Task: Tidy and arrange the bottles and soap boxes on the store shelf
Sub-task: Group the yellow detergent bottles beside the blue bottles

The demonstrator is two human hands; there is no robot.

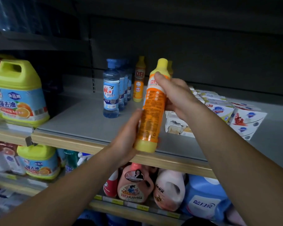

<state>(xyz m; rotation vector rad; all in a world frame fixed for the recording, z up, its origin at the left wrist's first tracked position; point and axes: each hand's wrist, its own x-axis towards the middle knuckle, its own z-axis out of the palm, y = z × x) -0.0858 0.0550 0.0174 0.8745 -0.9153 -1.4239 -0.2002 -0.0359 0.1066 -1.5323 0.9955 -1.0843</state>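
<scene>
I hold an orange and yellow bottle (pixel 152 108) upright and slightly tilted above the front of the grey shelf (pixel 82 118). My left hand (pixel 127 137) grips its lower part and my right hand (pixel 175 95) grips it near the neck. Behind it on the shelf stand a row of clear blue bottles (pixel 111 90) and another orange bottle (pixel 139 80). To the right lie white soap boxes (pixel 222 110), and a box with an animal picture (pixel 176 126) sits partly hidden behind my right wrist.
Large yellow-green detergent jugs (pixel 18 92) stand on the left shelf section, with one more on the level below (pixel 39 162). Pink, white and blue jugs (pixel 168 190) fill the lower shelf. The shelf has a wooden front edge (pixel 72 141) and a dark back panel.
</scene>
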